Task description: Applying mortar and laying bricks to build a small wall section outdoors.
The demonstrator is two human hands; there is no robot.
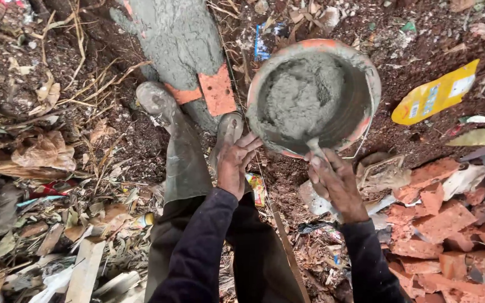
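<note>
Amid rubble and litter on bare soil, a person crouches over an orange-rimmed pan [366, 73] heaped with wet grey mortar [301, 95]. Their left hand [234, 163] clasps the pan's near edge, seemingly to steady it, fingers curled on the rim. Their right hand [338, 182] is closed round the handle of a trowel [314, 147] whose blade is sunk in the mix just ahead. Broken bricks [439, 224] lie to the right; mortar-caked boots [158, 101] stand by a plastered base.

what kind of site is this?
Likely an outdoor masonry or building site on littered ground: a pan of wet grey mortar, broken red bricks heaped to the right, and a mortar-covered brick course by the person's boots.
</note>
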